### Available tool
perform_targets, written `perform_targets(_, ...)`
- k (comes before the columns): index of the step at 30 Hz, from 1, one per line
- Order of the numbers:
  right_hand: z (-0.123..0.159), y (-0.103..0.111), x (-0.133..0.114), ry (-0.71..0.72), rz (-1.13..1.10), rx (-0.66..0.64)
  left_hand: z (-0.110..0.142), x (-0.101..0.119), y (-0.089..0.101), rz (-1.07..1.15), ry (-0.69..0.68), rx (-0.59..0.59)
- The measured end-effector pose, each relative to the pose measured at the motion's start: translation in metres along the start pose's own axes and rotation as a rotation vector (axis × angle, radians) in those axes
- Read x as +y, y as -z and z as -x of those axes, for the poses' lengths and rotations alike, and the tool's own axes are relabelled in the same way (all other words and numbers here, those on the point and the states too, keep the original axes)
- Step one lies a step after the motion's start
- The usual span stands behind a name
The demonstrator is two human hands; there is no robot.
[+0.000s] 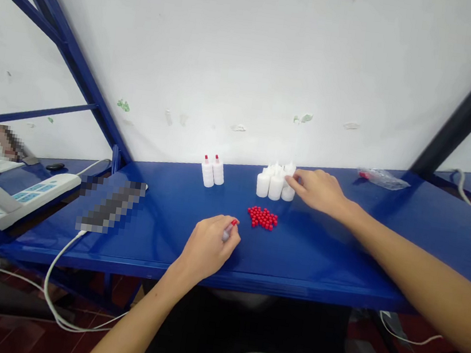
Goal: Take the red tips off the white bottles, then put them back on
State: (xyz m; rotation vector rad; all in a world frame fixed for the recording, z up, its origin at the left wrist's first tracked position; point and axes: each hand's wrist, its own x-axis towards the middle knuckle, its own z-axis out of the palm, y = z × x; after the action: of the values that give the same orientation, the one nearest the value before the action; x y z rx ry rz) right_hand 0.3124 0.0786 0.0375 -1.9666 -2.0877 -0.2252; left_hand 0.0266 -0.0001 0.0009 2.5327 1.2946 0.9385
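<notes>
My left hand [210,244] is closed around a small white squeeze bottle [226,235], mostly hidden by the fingers, with a red tip cap [234,222] showing above them. At the cluster of white squeeze bottles [275,185], my right hand [319,191] has its thumb and fingers closed on the bottle at the right end [287,193]. The bottles in this cluster stand upright, with bare white nozzles. Between my hands lies a pile of small red caps [262,218]. Two white bottles with red caps [212,172] stand side by side further left.
The blue table [161,213] meets a white wall. A clear plastic bag [383,178] with something red inside lies at the back right. On the left are a blurred dark device [113,208] with a white cable and a power strip [36,193]. Blue metal posts frame both sides.
</notes>
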Motion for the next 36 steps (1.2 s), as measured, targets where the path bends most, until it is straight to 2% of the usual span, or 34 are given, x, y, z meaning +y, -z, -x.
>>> perform_targets(3, 0.002, 0.004, -0.001, -0.011, 0.034, -0.001, 0.003, 0.002, 0.002, 0.008, -0.011, 0.007)
perform_targets(10, 0.008, 0.007, -0.008, 0.066, 0.041, -0.161, 0.006, 0.002, 0.008, 0.161, -0.059, 0.000)
perform_targets(13, 0.014, 0.012, -0.017, 0.196, -0.069, -0.115, 0.005, 0.002, 0.008, 0.148, -0.009, -0.015)
perform_targets(15, 0.022, 0.015, -0.026, 0.367, -0.214, -0.100, 0.004, 0.002, 0.007, 0.118, 0.020, -0.016)
perform_targets(17, 0.032, 0.015, -0.038, 0.537, -0.358, -0.121, 0.003, 0.002, 0.006, 0.110, -0.017, -0.023)
perform_targets(19, 0.043, 0.013, -0.050, 0.631, -0.432, -0.137, 0.002, 0.003, 0.006, 0.120, -0.093, -0.066)
perform_targets(22, 0.054, 0.007, -0.063, 0.707, -0.479, -0.145, 0.001, 0.004, 0.005, 0.146, -0.159, -0.161)
perform_targets(27, 0.060, 0.002, -0.066, 0.824, -0.567, -0.127, 0.001, 0.005, 0.006, 0.203, -0.154, -0.248)
perform_targets(33, 0.063, 0.004, -0.068, 0.972, -0.416, -0.050, 0.002, 0.004, 0.008, 0.165, -0.181, -0.271)
perform_targets(36, 0.066, 0.007, -0.073, 0.977, -0.393, -0.061, 0.002, 0.001, 0.006, 0.133, -0.213, -0.257)
